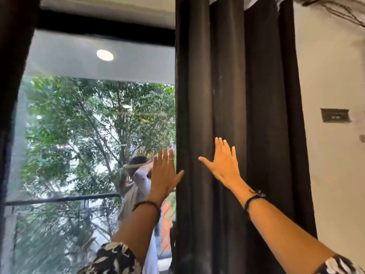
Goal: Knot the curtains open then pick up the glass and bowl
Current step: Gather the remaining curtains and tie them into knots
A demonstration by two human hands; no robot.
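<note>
Both arms raised, palms forward, fingers straight and spread, grasping nothing. Left hand (pixel 164 173) at 6 o'clock of centre, at the left edge of the dark curtain (pixel 233 95), thumb toward the fabric; contact unclear. Right hand (pixel 224 163) lies flat over the curtain folds, thumb out to 9 o'clock. Curtain hangs gathered in vertical folds at 3 o'clock of the window (pixel 88 125); second curtain (pixel 11 95) at far 9 o'clock. Bead bracelet (pixel 147 206) on left wrist, dark band (pixel 252 200) on right. Wall switch plate (pixel 334 115) at 3 o'clock.
</note>
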